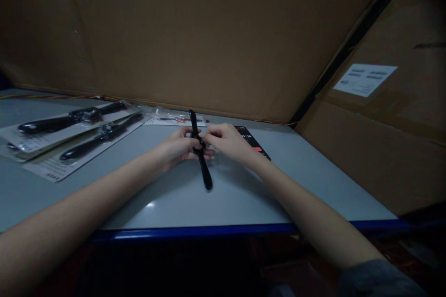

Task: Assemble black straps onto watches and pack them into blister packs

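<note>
A glossy black spokeshave [205, 171] with two long handles is held above the tabletop, one handle pointing away and the other toward me. My left hand [177, 146] grips it around its middle, with the thumb on top and fingers below. From the right, my right hand [223, 139] comes in with thumb and forefinger pinched at the middle body. The small part under those fingertips is hidden. Just behind my right hand lies a phone [256, 144] with a timer on its screen, partly covered by the hand.
Several blister-packed spokeshaves [69, 123] overlap on the left of the grey table [223, 209]. Another clear-wrapped card [167, 118] lies at the back. Cardboard walls [209, 41] stand behind and at the right, with a white label [365, 80]. A blue edge [195, 233] runs along the front.
</note>
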